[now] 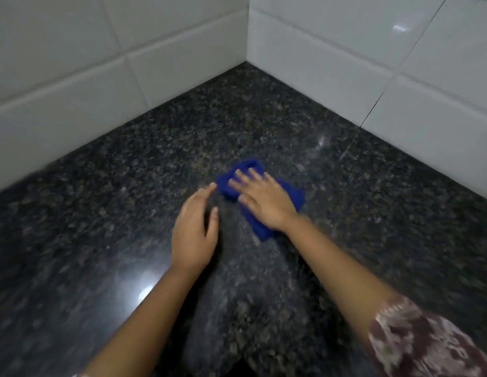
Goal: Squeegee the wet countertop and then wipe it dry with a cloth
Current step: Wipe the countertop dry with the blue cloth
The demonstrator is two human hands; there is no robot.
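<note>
A folded blue cloth lies on the dark speckled granite countertop, near the middle of the view. My right hand presses flat on top of the cloth with straight, spread fingers. Just to its left, my left hand rests over the bare counter with relaxed fingers, its fingertips close to the cloth's left edge. It holds nothing. No squeegee is in view.
White tiled walls meet in a corner at the back of the counter. Light glares off the shiny stone at the lower left. A patterned sleeve covers my right upper arm.
</note>
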